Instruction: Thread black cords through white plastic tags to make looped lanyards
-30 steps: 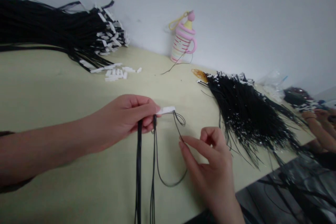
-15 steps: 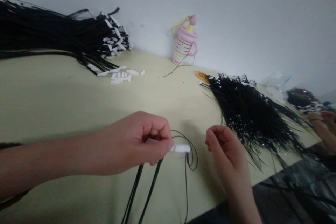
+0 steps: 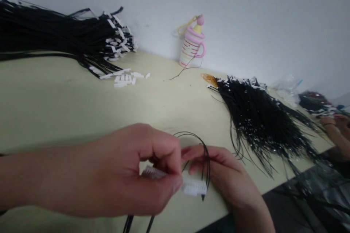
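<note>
The left hand (image 3: 131, 174) pinches a white connector (image 3: 193, 187) between thumb and fingers, low over the near edge of the tabletop (image 3: 54, 109). The right hand (image 3: 221, 174), apart from it half a second ago, has now come in against the connector and closes on the thin black wire (image 3: 203, 153) looping up from it, so both hands now work the same piece. Beyond them lie a wire bundle (image 3: 262, 123) and loose white connectors (image 3: 125, 78).

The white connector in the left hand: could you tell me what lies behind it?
Behind the white connector are the right hand fingers and looped black wires; its near end is hidden by the left hand.
</note>
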`<state>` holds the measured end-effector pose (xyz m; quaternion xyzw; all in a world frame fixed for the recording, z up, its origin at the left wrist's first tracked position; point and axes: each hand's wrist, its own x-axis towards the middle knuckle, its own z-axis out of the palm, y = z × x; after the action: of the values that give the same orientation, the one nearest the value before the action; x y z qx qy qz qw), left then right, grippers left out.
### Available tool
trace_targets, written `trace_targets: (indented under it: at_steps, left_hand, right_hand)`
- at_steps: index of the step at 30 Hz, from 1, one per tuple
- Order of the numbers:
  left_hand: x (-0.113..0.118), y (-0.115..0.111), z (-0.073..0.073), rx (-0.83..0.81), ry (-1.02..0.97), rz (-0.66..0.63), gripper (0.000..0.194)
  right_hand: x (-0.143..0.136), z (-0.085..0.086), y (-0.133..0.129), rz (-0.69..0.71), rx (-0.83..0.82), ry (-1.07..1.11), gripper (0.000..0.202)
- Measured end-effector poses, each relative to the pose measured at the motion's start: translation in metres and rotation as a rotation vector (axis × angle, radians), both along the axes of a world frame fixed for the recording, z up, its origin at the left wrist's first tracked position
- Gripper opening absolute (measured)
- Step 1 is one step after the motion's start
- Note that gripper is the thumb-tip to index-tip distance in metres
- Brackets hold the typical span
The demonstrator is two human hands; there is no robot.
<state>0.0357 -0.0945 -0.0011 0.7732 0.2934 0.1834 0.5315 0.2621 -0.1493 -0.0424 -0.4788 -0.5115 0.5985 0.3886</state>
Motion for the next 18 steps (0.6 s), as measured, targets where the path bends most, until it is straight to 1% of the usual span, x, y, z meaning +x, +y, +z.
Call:
trace_targets:
  at_steps: [1, 3, 6, 8, 10, 11, 13, 14, 18]
  left_hand:
    - [0.002, -0.001, -0.004, 0.013, -0.006, -0.035, 0.01]
    - [0.007, 0.0, -0.011, -0.038, 0.024, -0.085, 0.015]
    - [0.014, 0.004, -0.019, -0.155, 0.06, -0.064, 0.018]
    - [0.016, 0.007, -0.024, -0.206, 0.073, -0.034, 0.02]
    - [0.018, 0.011, -0.029, -0.227, 0.078, 0.021, 0.022]
    - [0.018, 0.013, -0.031, -0.228, 0.079, 0.051, 0.023]
    - [0.019, 0.018, -0.034, -0.222, 0.089, 0.117, 0.022]
    - [0.019, 0.021, -0.035, -0.22, 0.089, 0.147, 0.021]
    - [0.019, 0.028, -0.039, -0.226, 0.013, 0.209, 0.025]
  right_hand:
    - [0.002, -0.002, 0.003, -0.074, 0.041, -0.066, 0.022]
    - [0.006, -0.006, 0.006, -0.219, 0.147, -0.249, 0.02]
    - [0.011, -0.01, 0.008, -0.383, 0.375, -0.556, 0.018]
    - [0.009, -0.009, 0.006, -0.439, 0.551, -0.697, 0.017]
    - [0.0, -0.004, 0.0, -0.455, 0.67, -0.749, 0.016]
    - [-0.007, -0.001, -0.003, -0.452, 0.702, -0.746, 0.015]
    - [-0.025, 0.002, -0.011, -0.41, 0.699, -0.715, 0.014]
    - [-0.034, 0.002, -0.015, -0.384, 0.656, -0.684, 0.012]
    - [-0.064, -0.008, -0.023, -0.275, 0.365, -0.435, 0.009]
